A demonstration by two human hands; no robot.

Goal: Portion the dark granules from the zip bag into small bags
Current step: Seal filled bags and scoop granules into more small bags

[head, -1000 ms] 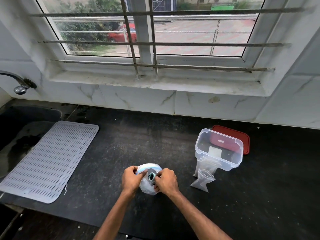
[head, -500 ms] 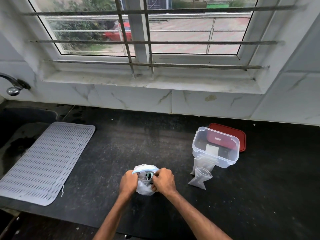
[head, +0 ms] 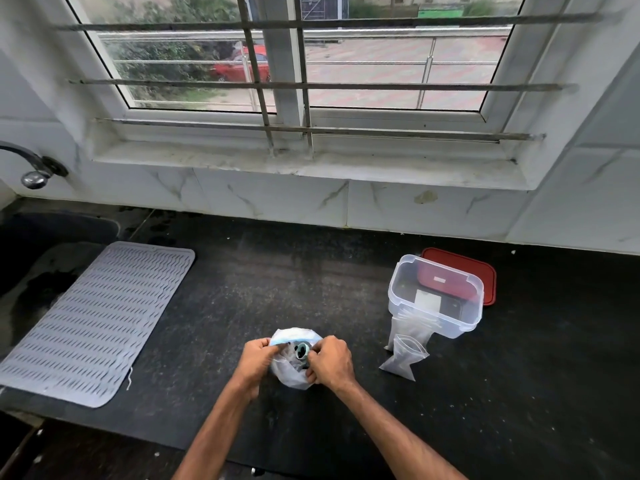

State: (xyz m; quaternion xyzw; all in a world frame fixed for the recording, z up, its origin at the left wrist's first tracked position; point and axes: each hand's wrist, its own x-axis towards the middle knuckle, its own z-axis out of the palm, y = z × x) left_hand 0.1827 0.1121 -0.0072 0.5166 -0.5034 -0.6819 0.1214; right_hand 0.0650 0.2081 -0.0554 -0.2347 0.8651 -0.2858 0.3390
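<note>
Both hands meet at zip bag (head: 292,367) on counter (head: 242,289), forearms angled in from below. L hand (head: 256,358) pinches bag's rim w/ curled fingers; R hand (head: 330,362) grips its other side, knuckles up. Small bags (head: 403,356) lie near, to the right.

This is a home kitchen: a black stone countertop (head: 242,289) runs under white marble-look wall tiles (head: 277,199), with a dark sink (head: 52,233) and a curved metal tap (head: 33,168) at its left end and a grey ribbed draining mat (head: 93,323) beside them. A clear plastic food container (head: 433,318) and a red lid (head: 481,271) sit on the counter. The barred window (head: 381,71) above looks onto a paved street with a red car (head: 239,65).
</note>
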